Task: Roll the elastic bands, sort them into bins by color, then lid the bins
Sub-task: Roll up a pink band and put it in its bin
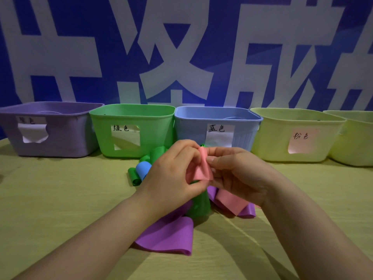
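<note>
Fingertips of my left hand point(171, 174) pinch one edge of the flat pink elastic band point(199, 168), my right hand point(236, 172) the other — held above the loose pile of bands point(167, 233) for rolling, I judge; its pale yellow plastic bin point(278, 138) waits unlidded, right.

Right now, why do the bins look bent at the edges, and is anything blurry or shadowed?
Head view: the wide lens bows the row, so the purple bin and the far yellow bin lean outward. The forearms throw soft shadows on the table. The pink band, pinched by the left hand and right hand, looks slightly soft.
</note>
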`<state>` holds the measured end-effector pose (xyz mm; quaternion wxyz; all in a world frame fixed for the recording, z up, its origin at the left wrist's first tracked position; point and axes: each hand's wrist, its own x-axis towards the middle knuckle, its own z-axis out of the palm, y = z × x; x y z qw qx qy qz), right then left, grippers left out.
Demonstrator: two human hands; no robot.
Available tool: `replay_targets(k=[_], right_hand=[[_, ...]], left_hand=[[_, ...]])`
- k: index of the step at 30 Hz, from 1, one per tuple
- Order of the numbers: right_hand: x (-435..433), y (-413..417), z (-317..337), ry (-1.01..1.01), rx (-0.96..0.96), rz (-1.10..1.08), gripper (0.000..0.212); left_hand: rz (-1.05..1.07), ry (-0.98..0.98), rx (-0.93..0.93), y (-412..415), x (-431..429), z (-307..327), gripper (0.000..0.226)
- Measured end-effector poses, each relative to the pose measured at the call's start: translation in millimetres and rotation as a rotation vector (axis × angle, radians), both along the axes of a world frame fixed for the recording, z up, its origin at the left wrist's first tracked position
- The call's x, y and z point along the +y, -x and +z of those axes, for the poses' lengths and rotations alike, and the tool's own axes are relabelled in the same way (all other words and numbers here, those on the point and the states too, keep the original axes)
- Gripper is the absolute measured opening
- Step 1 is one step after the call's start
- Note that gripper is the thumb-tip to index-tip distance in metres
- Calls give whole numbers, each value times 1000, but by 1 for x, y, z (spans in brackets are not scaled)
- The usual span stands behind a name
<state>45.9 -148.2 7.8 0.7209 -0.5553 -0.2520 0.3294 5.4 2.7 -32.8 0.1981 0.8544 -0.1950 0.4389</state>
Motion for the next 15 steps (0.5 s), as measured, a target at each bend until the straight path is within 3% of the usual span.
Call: replay_targets(k=[8,15], right_hand=[[3,-1,-4,67,-145,-133,18],[3,0,-3,30,-147,-157,25]], left_hand=[[23,-26,17,0,-2,1,29],[-18,13,18,2,-2,3,32]])
